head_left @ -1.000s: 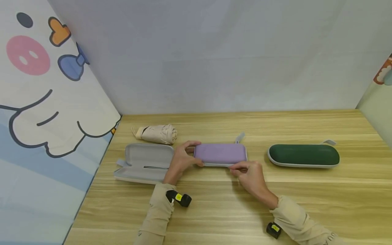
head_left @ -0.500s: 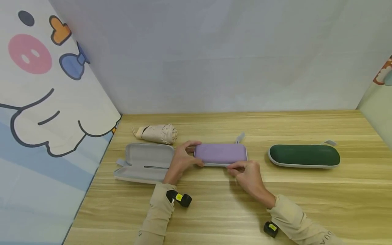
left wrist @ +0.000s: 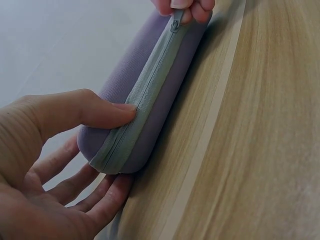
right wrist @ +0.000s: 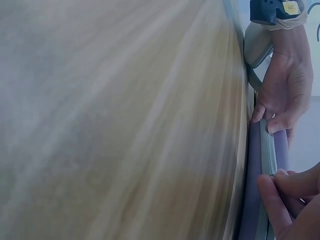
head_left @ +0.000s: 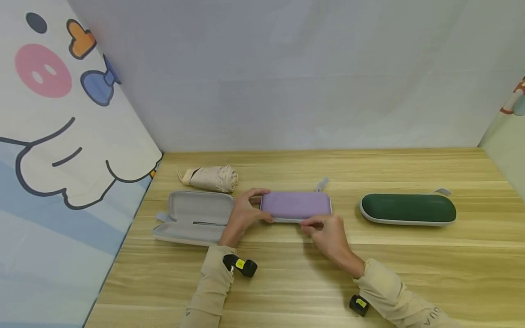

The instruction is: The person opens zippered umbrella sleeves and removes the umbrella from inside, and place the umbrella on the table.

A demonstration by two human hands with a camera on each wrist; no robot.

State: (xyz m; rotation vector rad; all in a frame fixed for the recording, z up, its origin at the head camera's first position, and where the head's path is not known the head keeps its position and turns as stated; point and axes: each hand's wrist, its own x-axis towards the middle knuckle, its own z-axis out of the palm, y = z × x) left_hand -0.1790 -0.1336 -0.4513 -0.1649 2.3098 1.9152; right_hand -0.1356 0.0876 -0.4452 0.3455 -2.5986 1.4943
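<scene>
A purple zip case (head_left: pixel 296 205) lies on the table with its zipped side toward me. My left hand (head_left: pixel 244 214) grips its left end; in the left wrist view the thumb (left wrist: pixel 112 114) presses the grey zip tape (left wrist: pixel 140 102) and the fingers reach around the end. My right hand (head_left: pixel 328 232) pinches the zip pull (left wrist: pixel 176 21) between thumb and fingertips at the front edge, right of the middle. Between the slider and my left thumb the zip's two edges meet in one line. The right hand covers part of the case's front right corner.
A grey-lined case (head_left: pixel 201 212) lies open at the left, partly behind my left hand. Behind it rests a beige rolled bundle (head_left: pixel 211 178) with a cord. A closed green case (head_left: pixel 408 207) lies to the right. A pale wall sheet (head_left: pixel 295 114) rises behind the table.
My right hand has slid a little to the left along the front of the purple case with the zip pull. The left hand and the case hold still.
</scene>
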